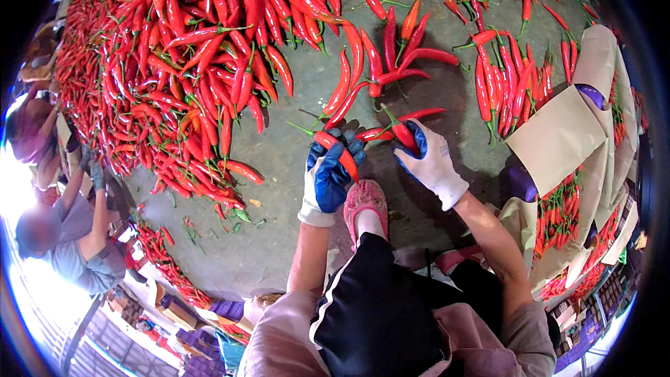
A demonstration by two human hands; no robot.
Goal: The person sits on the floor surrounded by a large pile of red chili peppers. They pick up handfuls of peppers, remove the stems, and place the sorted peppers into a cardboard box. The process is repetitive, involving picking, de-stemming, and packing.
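Both hands wear white gloves with blue coated palms. My left hand (330, 173) holds a red chili pepper (336, 153) with its green stem pointing up and left. To its right, my right hand (426, 159) grips another red chili pepper (403, 134) by its lower part, stem up. Just beyond the hands several loose red chilies (372, 60) lie on the grey floor. A large heap of red chilies (209, 63) spreads at the left and top. A row of chilies with stems down (502, 84) lies to the right on the floor.
Purple crates (521, 178) lined with brown paper (557, 139) and holding chilies stand at the right. My pink shoe (368, 204) rests on the floor near my left hand. At the far left, another person (78, 251) sits beside the heap. More chilies and crates lie at lower left.
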